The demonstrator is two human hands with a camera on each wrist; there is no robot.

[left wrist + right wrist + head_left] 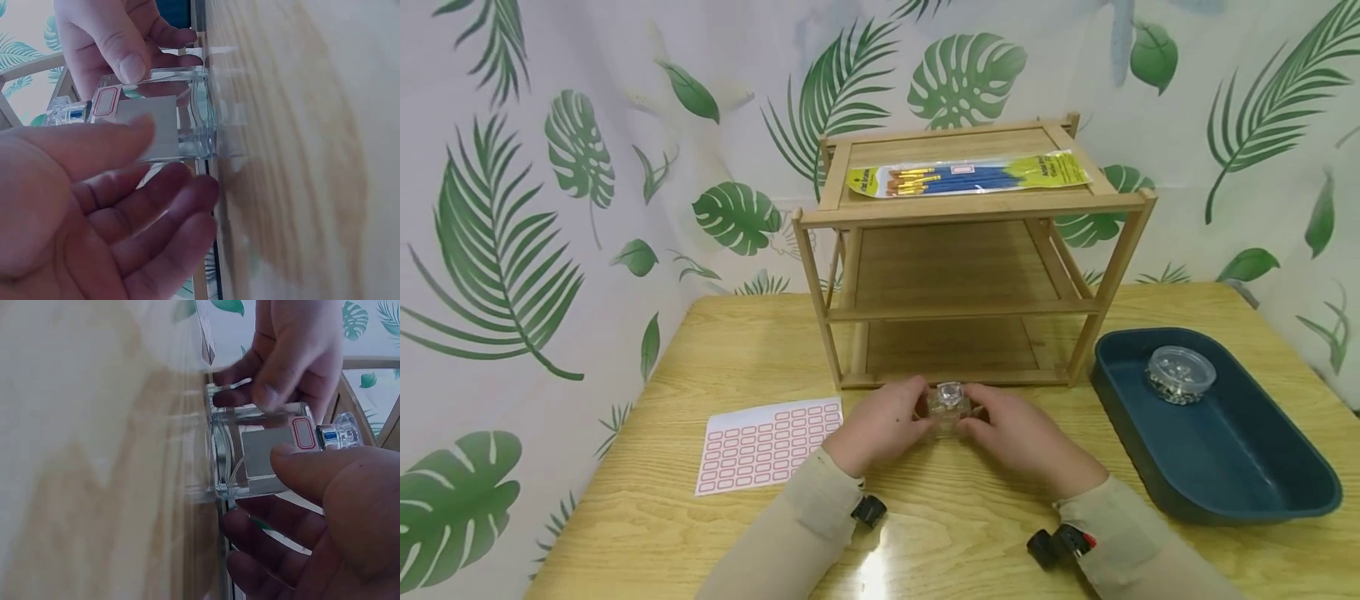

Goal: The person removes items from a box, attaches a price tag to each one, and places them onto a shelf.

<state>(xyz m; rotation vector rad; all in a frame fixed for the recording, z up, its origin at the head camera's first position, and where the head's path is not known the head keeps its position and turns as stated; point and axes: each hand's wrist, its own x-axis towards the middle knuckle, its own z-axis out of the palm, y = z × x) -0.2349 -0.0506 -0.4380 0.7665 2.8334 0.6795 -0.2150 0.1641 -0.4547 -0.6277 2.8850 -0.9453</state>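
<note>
A square clear glass perfume bottle [949, 406] with a faceted clear cap [345, 431] stands upright on the table, just in front of the wooden rack. On its glass are a plain pale label [164, 119] and a small red-bordered sticker [304, 433]. My left hand [886, 422] holds the bottle from the left, thumb in front and fingers bent behind. From the right, my right hand [1018, 429] grips the other side in the same way. The wrist views show thumbs at the glass; some finger contact is hidden.
A three-tier wooden rack [955, 312] bears a packet of blue paintbrushes [973, 177] on top. Left on the table lies a sheet of red-bordered stickers [767, 446]. A dark blue tray [1217, 458] at right holds a round clear tub of small metallic pieces [1180, 375].
</note>
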